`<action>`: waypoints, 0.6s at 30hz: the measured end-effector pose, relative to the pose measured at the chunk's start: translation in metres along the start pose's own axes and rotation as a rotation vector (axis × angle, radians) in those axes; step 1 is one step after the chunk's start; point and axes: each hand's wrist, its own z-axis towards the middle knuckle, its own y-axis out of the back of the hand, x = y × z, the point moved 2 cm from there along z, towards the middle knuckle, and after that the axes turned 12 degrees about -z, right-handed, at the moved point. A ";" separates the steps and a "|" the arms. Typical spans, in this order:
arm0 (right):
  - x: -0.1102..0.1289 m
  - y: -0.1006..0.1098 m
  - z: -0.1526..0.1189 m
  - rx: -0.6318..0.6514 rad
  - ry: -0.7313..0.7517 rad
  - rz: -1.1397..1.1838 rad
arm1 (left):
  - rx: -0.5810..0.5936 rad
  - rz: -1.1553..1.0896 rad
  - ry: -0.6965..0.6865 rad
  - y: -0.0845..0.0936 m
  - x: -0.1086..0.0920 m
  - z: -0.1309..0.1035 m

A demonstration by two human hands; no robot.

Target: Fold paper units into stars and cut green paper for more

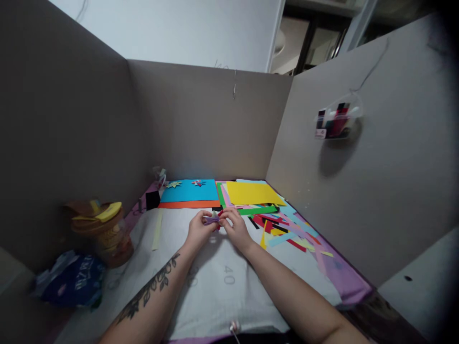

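Note:
Above the white cloth (215, 296), my left hand (198, 229) and my right hand (235, 230) meet around a small folded paper piece (213, 220). Purple, red and pale paper shows between the fingertips; its full shape is partly hidden. Both hands are closed in a pinch, the left on the purple side, the right near the red part. Beyond them lies a blue sheet (188, 193) bearing a pale yellow folded paper star (174, 184) and a red, white and blue star (198, 183). Loose coloured paper strips (279, 231) are scattered right of my right hand.
A yellow sheet (254, 193) tops other sheets at the back right. One pale strip (157, 231) lies to the left. A brown container (111, 239) and a blue packet (77, 279) stand at far left. Grey panels (211, 124) enclose three sides; a clear holder (337, 119) hangs at right.

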 end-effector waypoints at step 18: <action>-0.001 0.001 -0.002 -0.046 0.022 -0.111 | 0.063 -0.013 -0.042 -0.001 0.005 0.000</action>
